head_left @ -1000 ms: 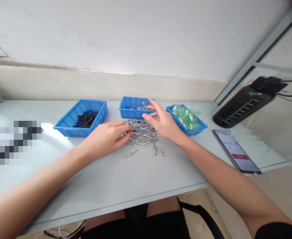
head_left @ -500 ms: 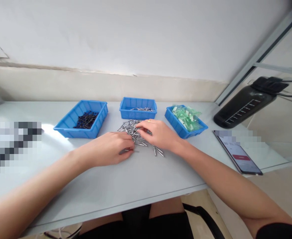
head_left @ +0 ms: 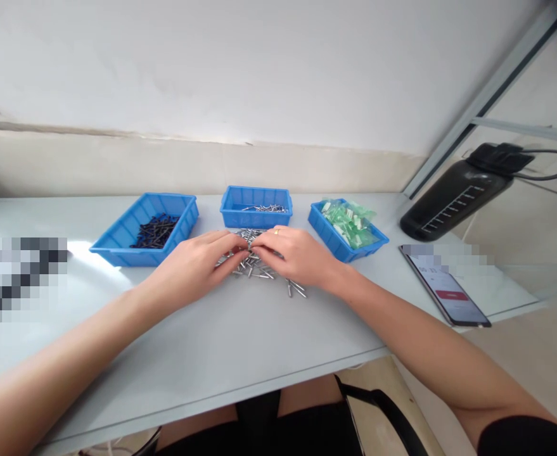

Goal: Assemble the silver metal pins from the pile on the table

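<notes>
A loose pile of silver rivets [head_left: 254, 266] lies on the white table [head_left: 221, 342] in front of the middle blue tray [head_left: 255, 216], which holds a few more silver rivets. My left hand [head_left: 193, 266] and my right hand [head_left: 297, 254] rest on the pile with their fingertips meeting over it. Both sets of fingers are curled and pinched together at the rivets; what each pinch holds is too small to make out. A ring shows on my right hand.
A blue tray of dark rivets [head_left: 145, 229] stands at the left and a blue tray of green and white plastic pieces [head_left: 347, 228] at the right. A phone [head_left: 444, 292] lies near the table's right edge, beside a black bottle [head_left: 459, 197] on its side.
My right hand came back from the middle tray to the pile. My left hand moved up from the pile's near edge until the fingertips of both hands met.
</notes>
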Demonstrator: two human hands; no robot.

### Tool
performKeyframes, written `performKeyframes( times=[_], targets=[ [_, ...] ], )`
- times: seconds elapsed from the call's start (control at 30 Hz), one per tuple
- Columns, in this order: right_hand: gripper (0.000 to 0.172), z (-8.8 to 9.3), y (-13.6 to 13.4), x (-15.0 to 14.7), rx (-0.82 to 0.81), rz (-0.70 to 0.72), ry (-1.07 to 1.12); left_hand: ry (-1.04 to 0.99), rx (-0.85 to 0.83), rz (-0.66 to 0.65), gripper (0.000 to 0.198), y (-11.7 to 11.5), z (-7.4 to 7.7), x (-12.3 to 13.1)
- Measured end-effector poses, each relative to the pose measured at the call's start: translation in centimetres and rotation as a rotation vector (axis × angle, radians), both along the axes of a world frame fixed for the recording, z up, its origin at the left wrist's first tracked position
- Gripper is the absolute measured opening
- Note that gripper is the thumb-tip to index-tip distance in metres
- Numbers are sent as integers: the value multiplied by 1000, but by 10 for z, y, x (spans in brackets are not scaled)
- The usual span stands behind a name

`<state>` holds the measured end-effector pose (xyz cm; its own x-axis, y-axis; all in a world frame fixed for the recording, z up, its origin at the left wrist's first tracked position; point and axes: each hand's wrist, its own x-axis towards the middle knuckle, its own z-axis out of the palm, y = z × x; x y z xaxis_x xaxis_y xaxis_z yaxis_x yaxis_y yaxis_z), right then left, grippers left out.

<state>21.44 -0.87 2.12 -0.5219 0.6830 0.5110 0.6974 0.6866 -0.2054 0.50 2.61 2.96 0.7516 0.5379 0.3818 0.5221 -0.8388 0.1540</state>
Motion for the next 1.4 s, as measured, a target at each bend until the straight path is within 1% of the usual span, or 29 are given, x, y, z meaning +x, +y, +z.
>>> performKeyframes(
  times=[0.1, 0.17, 0.3, 0.47, 0.53, 0.63, 0.73, 0.8, 0.93, 1.03, 1.13, 1.3, 1.4],
  targets=[
    [22, 1, -1, 1, 41, -55, 58, -35, 25, 27, 28, 3, -2, -1],
    [22, 2, -2, 1, 71, -65, 97, -53, 42, 28, 28, 4, -2, -1],
    [22, 4, -6, 0, 103, -39, 136, -61, 20, 6, 28, 4, -3, 0],
    [21, 6, -9, -4, 135, 11, 143, -60, -64, -69, 28, 1, -4, 2],
    [21, 6, -8, -3, 132, 0, 149, -93, -68, -45, 27, 1, -3, 2],
    [20, 5, -5, 0, 122, -43, 163, -168, -43, 40, 24, 1, 2, 1],
    [20, 2, -1, 3, 89, -71, 132, -240, 5, 100, 23, -1, 8, 2],
    [20, 0, 0, 3, 45, -59, 74, -273, 23, 95, 22, -4, 10, 4],
    [19, -1, 0, -1, -79, -9, -59, -265, 5, 3, 22, -7, 7, 5],
    [21, 0, -1, -4, -118, 3, -114, -261, -1, -71, 21, -7, 3, 5],
    [21, 0, -1, -4, -111, -7, -124, -278, 5, -87, 16, -6, 2, 5],
    [18, -1, 0, 0, -49, -25, -84, -267, 5, -27, 16, -5, 5, 4],
    [19, -2, 2, 3, 2, -68, -47, -230, -7, 14, 18, -3, 6, 3]
  ],
)
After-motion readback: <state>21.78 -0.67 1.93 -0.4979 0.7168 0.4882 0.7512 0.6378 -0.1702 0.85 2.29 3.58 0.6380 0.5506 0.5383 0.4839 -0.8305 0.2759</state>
